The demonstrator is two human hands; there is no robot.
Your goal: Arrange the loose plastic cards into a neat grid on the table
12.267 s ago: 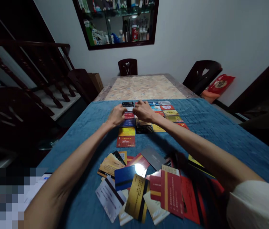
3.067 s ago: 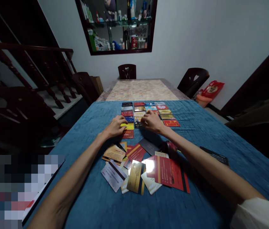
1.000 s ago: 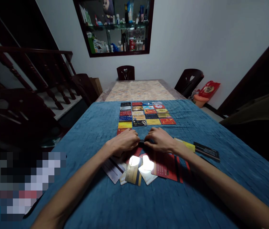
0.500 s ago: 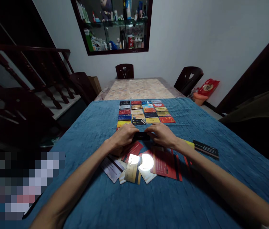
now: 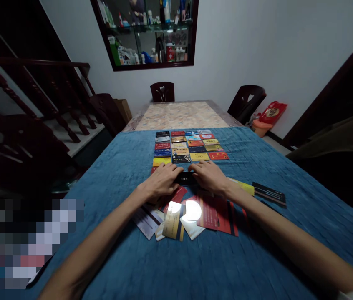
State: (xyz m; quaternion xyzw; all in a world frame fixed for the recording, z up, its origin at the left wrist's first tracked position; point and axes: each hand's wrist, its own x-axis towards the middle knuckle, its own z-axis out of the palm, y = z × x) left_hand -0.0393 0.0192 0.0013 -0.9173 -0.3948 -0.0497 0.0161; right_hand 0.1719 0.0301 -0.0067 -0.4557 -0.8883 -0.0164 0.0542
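Note:
Between my two hands is a black card (image 5: 187, 178), gripped at its left end by my left hand (image 5: 164, 179) and at its right end by my right hand (image 5: 209, 177). The fingers of both hands are curled over its ends. Just beyond lie several cards in rows, among them a black-and-white card (image 5: 181, 158), a yellow card (image 5: 162, 161) and a red card (image 5: 218, 155). Nearer me is a loose heap with a gold card (image 5: 174, 225), a red card (image 5: 208, 212) and a pale card (image 5: 147, 221). My hands hide part of the heap and the front row.
A blue cloth (image 5: 126, 266) covers the near part of the table. Right of my right hand lie a dark striped card (image 5: 269, 194) and a yellow card (image 5: 245, 187). A blurred-out device sits at the lower left. Chairs (image 5: 163, 91) stand around the table's far part.
Lettering on the black card shows more clearly, as its face has tilted slightly. Both hands stay on its ends, with fingers shifted a little. The whole view has moved slightly.

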